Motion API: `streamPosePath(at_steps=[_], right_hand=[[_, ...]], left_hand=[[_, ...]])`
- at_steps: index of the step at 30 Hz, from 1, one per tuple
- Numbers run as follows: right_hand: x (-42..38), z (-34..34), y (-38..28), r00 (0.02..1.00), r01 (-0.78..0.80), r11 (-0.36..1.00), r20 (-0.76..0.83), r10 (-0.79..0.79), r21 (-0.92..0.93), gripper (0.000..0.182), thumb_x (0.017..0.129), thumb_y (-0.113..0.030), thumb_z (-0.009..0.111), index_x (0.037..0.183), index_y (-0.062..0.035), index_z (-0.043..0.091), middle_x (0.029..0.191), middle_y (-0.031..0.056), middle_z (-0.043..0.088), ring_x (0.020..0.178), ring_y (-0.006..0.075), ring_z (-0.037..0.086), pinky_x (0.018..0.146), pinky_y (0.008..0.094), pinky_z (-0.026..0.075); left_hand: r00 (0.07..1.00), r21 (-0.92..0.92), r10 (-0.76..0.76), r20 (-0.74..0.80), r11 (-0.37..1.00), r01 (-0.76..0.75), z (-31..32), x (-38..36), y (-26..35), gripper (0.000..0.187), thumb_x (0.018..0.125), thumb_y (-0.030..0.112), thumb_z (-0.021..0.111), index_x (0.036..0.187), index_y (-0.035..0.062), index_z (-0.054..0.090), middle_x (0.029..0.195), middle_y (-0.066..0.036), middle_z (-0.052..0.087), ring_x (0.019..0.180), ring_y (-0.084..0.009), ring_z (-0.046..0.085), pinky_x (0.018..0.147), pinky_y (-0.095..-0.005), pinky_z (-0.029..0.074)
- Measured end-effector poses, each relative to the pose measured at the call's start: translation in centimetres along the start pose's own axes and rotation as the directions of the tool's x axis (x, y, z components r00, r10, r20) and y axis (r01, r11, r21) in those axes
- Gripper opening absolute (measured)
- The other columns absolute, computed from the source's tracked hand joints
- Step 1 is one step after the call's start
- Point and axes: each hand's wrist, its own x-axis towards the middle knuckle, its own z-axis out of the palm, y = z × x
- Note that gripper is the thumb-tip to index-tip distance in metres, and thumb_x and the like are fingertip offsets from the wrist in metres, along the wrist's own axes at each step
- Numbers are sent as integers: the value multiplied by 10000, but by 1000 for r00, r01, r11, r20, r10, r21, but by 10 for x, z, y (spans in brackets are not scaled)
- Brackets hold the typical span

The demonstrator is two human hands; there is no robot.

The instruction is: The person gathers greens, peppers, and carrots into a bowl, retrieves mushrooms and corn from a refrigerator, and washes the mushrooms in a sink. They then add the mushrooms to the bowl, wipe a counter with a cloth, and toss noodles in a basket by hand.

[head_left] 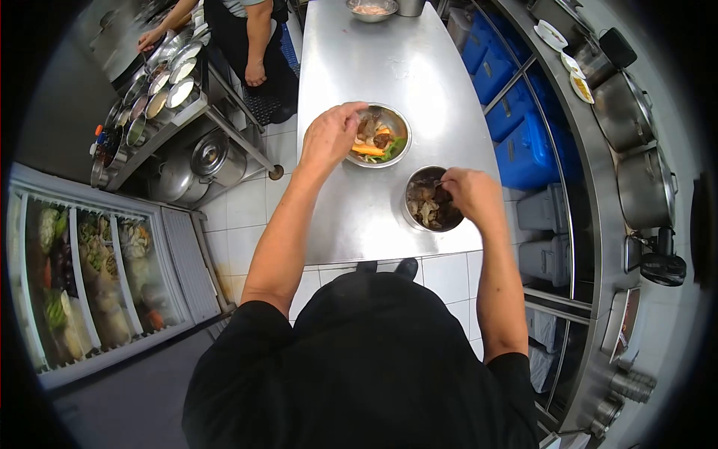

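My left hand [330,136] hovers over the near rim of a steel bowl [401,123] holding mixed vegetables and mushrooms, fingers curled together at the food; I cannot tell if it grips a piece. My right hand [470,192] reaches into a second steel bowl [410,196] of dark brownish pieces near the table's front edge, fingers pinched in the contents. Both bowls stand on a stainless steel table [389,67].
Another person [247,30] works at a station of round steel containers [161,93] at the far left. A glass-topped chiller [97,277] of vegetables lies at my left. Blue crates [523,127] and large pots [636,135] line the right. A bowl [372,9] sits at the table's far end.
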Motion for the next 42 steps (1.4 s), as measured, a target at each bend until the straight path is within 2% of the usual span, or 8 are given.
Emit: streamPosePath(at_steps=[6, 14, 18, 23, 26, 33, 36, 42], right_hand=[[-6, -38, 1, 998, -47, 940, -12, 54, 339, 169, 874, -173, 635, 940, -27, 689, 845, 165, 702, 777, 332, 668, 693, 407, 503], [-2, -54, -9, 996, -20, 872, 86, -26, 490, 210, 901, -185, 603, 954, 10, 659, 783, 130, 695, 695, 223, 634, 673, 347, 493], [-4, -35, 8, 994, -95, 762, 96, 44, 640, 228, 922, -204, 589, 964, 11, 650, 786, 92, 695, 698, 175, 618, 664, 314, 489], [-15, -31, 3, 983, -180, 739, 82, 167, 650, 237, 938, -214, 585, 1003, 2, 659, 797, 82, 703, 719, 151, 630, 662, 299, 490], [-21, -24, 9, 977, -200, 742, 70, 204, 640, 213, 948, -192, 607, 1009, 0, 673, 775, 56, 674, 734, 109, 599, 686, 278, 492], [-17, 7, -9, 997, 57, 971, -65, -43, 233, 229, 826, -157, 676, 1040, -86, 716, 911, 135, 704, 858, 349, 658, 776, 424, 526], [-14, 31, -23, 997, 53, 998, -52, -54, -19, 233, 818, -207, 681, 1019, -97, 720, 922, 127, 689, 888, 337, 657, 794, 447, 526], [-14, 19, -18, 999, 8, 999, -40, -6, 49, 209, 845, -217, 661, 994, -83, 721, 915, 161, 680, 887, 341, 662, 785, 449, 523]], left_hand=[[978, -142, -175, 112, 971, 190, -22, -11, 10, 361, 886, 203, 674, 1239, 126, 672, 960, -53, 704, 806, -133, 621, 756, -298, 509], [910, -504, 166, 381, 862, 53, 34, -59, 72, 447, 891, 227, 701, 1309, 100, 606, 1046, -15, 694, 917, -136, 614, 870, -311, 495], [712, -554, 53, 701, 668, 496, 34, -45, 65, 307, 920, 240, 676, 1157, 47, 651, 954, -11, 692, 765, -70, 616, 590, -212, 452], [805, -573, 30, 593, 717, 396, 28, -29, 55, 310, 936, 283, 660, 1101, 20, 662, 830, -9, 686, 712, -47, 609, 556, -190, 435], [924, -383, -86, 373, 892, 238, 32, -2, 28, 317, 908, 314, 661, 1121, 88, 722, 924, -83, 737, 814, -169, 688, 781, -306, 533], [972, -128, -59, 226, 988, 90, -20, 27, 33, 327, 910, 302, 647, 1166, 111, 722, 923, -103, 741, 849, -158, 686, 817, -303, 525], [972, 19, -46, 231, 999, 43, -12, 39, 9, 319, 894, 297, 654, 1137, 102, 725, 930, -132, 741, 840, -213, 704, 803, -332, 535], [912, 496, 5, 411, 838, -228, 25, 11, -8, 275, 839, 141, 619, 1078, 197, 742, 1100, -110, 689, 1062, -295, 628, 897, -411, 532]])
